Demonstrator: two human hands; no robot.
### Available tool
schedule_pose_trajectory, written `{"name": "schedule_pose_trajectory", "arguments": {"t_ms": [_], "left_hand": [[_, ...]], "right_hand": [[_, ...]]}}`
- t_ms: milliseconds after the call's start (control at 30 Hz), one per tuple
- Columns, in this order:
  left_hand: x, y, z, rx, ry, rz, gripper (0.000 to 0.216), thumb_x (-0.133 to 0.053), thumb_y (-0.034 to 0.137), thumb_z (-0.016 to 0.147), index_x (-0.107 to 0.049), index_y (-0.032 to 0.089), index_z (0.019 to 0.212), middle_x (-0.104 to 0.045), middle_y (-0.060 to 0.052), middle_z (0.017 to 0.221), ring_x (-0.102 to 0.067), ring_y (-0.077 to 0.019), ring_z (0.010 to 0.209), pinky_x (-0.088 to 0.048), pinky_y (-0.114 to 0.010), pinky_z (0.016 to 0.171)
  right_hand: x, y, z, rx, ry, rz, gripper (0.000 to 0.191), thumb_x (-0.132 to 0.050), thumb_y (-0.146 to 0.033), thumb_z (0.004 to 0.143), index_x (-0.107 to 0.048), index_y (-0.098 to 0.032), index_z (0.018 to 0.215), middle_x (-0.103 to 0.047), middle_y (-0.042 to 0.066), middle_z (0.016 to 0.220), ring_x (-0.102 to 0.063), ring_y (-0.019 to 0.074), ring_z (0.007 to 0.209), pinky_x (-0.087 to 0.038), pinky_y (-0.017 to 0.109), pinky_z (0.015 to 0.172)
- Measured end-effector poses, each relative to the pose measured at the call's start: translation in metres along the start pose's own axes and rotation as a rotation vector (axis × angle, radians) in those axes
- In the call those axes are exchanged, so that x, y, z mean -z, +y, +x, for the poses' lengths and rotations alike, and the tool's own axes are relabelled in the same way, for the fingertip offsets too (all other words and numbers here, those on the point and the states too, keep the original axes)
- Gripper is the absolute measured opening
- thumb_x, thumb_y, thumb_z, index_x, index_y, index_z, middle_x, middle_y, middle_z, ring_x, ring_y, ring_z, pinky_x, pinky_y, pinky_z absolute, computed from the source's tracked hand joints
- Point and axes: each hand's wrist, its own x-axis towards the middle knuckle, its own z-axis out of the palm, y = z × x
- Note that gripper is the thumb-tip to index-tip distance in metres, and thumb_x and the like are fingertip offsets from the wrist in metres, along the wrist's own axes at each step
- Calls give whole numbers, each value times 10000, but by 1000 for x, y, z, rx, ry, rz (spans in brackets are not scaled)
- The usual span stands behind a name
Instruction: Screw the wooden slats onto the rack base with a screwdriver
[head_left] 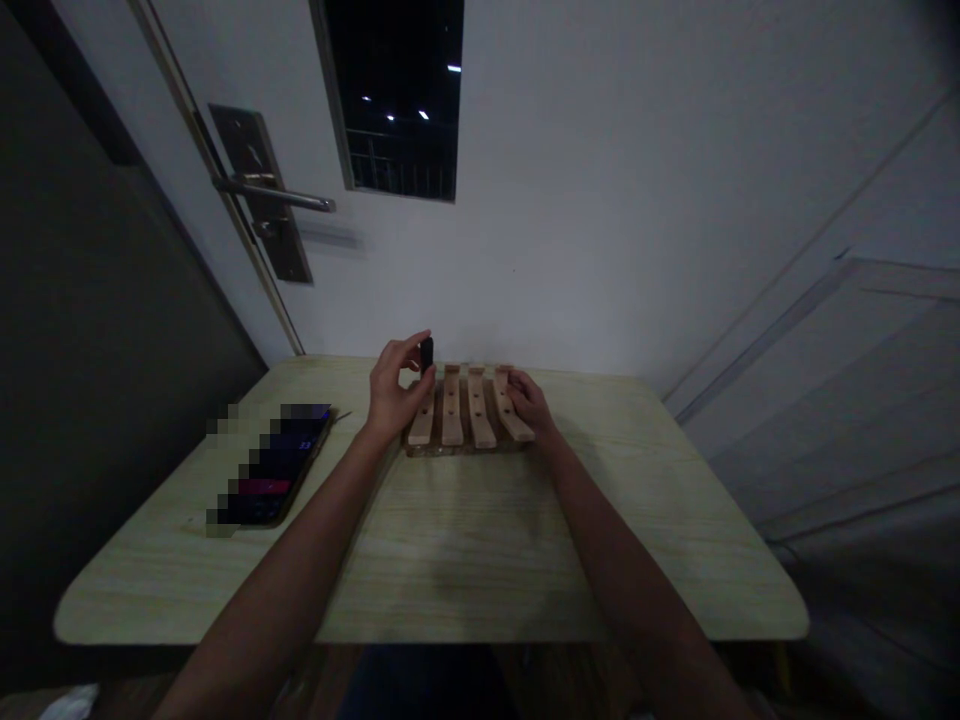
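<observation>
Near the far edge of the table lies a wooden rack (pixel 477 418): several pale, curved wooden strips with dark round holes, side by side across a brown base. My left hand (pixel 393 388) is at its left end, pinching a small black upright piece (pixel 427 354) between thumb and forefinger above the leftmost strip. I cannot make out exactly what that piece is. At the other end, my right hand (pixel 531 402) is closed around the rack's right side by the rightmost strip (pixel 511 405); some of its fingers are hidden.
A phone (pixel 281 470) with a lit screen, partly pixelated, lies left of my left forearm on the pale wood-grain table (pixel 465 560). Behind the table stands a white door (pixel 570 200) with a metal handle (pixel 281 192) and a dark window (pixel 405 90).
</observation>
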Motion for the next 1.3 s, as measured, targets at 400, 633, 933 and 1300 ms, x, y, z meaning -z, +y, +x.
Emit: {"name": "schedule_pose_trajectory", "arguments": {"t_ms": [400, 633, 933, 1300], "left_hand": [[1, 4, 1, 0, 17, 5, 446, -686, 193, 771, -555, 236, 1195, -543, 11, 804, -531, -104, 713, -479, -266, 708], [1, 5, 2, -13, 21, 13, 457, -678, 189, 776, -546, 244, 1209, -539, 19, 783, -525, -105, 706, -476, -266, 711], [1, 7, 2, -6, 7, 19, 445, -653, 184, 783, -542, 243, 1210, -538, 14, 798, -518, -106, 704, -482, -270, 706], [1, 6, 2, 16, -3, 2, 476, -640, 144, 772, -532, 244, 1225, -556, 4, 847, -516, -99, 700, -492, -273, 719]], "right_hand": [[2, 1, 1, -9, 31, -15, 302, -563, -436, 686, -605, -248, 918, -683, 54, 997, -604, 213, 942, -463, 420, 912], [0, -3, -1, -24, 60, -21, 310, -559, -435, 679, -602, -238, 914, -680, 70, 1013, -603, 216, 937, -472, 423, 891], [2, 0, 1, -26, 47, -10, 316, -585, -445, 660, -601, -244, 903, -683, 56, 988, -605, 211, 912, -465, 408, 898], [3, 1, 2, -19, 10, -29, 302, -550, -431, 694, -597, -238, 922, -680, 67, 1010, -610, 215, 944, -469, 417, 904]]}}
